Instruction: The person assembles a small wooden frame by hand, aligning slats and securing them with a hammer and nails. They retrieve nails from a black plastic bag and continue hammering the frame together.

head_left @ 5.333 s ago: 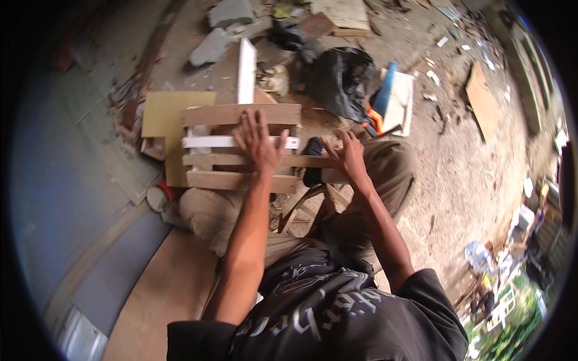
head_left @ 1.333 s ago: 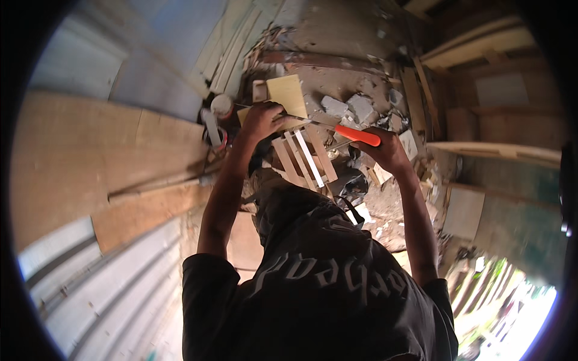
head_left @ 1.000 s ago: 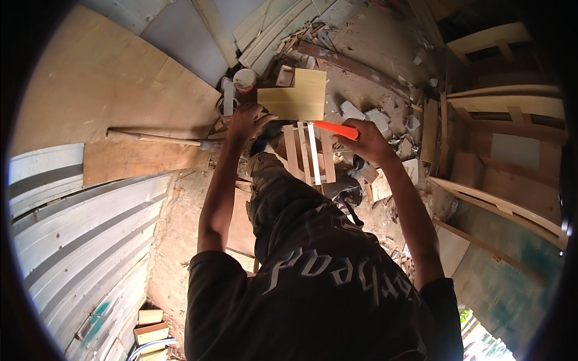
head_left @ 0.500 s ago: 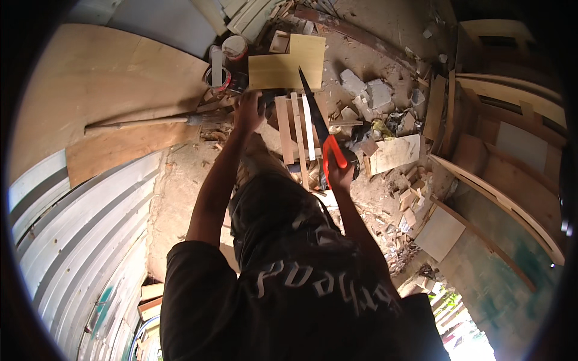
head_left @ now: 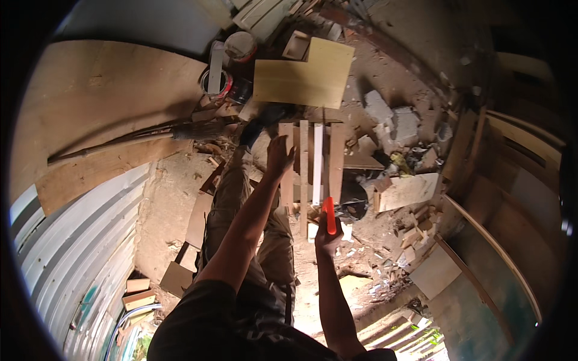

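Right hand (head_left: 326, 236) clenched round the orange handle of a tool (head_left: 329, 215), probably a handsaw, its blade not clearly visible; the handle looks smooth and moulded, likely light and easy to hold. Left hand (head_left: 278, 157) laid open, fingers spread, on the slatted panel of rough pale wooden strips (head_left: 310, 163), pressing rather than grasping; the panel lies on the person's knees just ahead of the tool, one white strip among bare timber ones. The slats appear stiff, dry and splintery, light enough for one hand, and best steadied flat on a cross strip near the edge; thin ends could split. Beyond the panel a flat yellow-green sheet of board (head_left: 304, 76), smooth and rigid, lies on the dusty ground; beside it, round paint tins (head_left: 239, 48); at left, a corrugated metal wall (head_left: 72, 240); at right, grey rubble blocks (head_left: 394, 120).
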### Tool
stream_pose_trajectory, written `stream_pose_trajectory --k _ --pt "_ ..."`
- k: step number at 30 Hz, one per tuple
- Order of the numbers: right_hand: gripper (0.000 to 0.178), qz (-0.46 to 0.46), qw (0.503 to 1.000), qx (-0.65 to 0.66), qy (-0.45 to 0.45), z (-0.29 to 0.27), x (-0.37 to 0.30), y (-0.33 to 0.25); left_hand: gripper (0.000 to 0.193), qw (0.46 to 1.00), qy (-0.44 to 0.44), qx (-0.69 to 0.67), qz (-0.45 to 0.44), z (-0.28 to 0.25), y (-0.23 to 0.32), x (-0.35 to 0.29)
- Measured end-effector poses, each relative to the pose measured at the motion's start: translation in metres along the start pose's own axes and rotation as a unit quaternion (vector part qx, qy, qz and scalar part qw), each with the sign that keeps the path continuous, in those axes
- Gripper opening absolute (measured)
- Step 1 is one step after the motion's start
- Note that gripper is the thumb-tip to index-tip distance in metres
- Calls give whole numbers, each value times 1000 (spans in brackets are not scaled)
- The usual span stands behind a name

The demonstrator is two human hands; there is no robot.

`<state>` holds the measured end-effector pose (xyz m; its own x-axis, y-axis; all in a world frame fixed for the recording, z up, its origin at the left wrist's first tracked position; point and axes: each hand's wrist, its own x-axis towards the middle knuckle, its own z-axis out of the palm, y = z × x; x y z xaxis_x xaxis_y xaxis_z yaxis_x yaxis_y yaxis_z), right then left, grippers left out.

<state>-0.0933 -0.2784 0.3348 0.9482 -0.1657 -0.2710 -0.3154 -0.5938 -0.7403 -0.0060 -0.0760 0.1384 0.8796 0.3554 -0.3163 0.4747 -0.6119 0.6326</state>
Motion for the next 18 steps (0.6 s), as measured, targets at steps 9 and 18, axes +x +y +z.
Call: stream_pose_trajectory --k 9,18 --pt "26 -25 997 -53 40 40 3 30 64 987 -37 81 133 17 -19 83" --pt "27 30 998 -18 52 52 3 18 70 991 -59 29 121 29 -22 88"
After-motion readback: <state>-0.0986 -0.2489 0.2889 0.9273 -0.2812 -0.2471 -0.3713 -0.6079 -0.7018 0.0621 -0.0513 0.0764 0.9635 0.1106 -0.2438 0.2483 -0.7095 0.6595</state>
